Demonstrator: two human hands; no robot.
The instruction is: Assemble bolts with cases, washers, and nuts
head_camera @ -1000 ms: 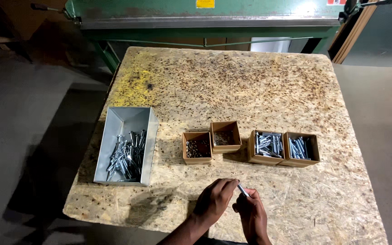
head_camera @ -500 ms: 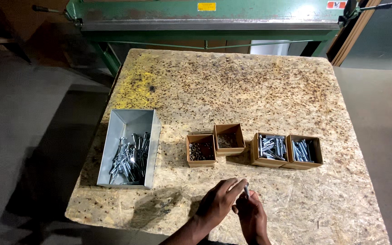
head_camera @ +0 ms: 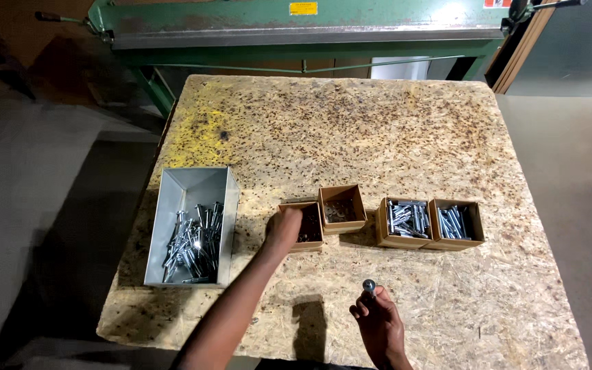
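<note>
On our chipboard table (head_camera: 392, 130), our left hand (head_camera: 284, 227) dips into a small brown box (head_camera: 301, 226), grip unclear; our right hand (head_camera: 378, 322) pinches a bolt (head_camera: 369, 285) upright, a green machine (head_camera: 296, 31) with a yellow label (head_camera: 303, 8) beyond.

Workshop: rough chipboard worktable (head_camera: 378, 137), stained yellow, standing before a green sheet-metal machine (head_camera: 296, 31); grey metal bin (head_camera: 193, 188) of bolts and four small cardboard boxes (head_camera: 405, 236) of fasteners; bare concrete floor (head_camera: 35, 205).
</note>
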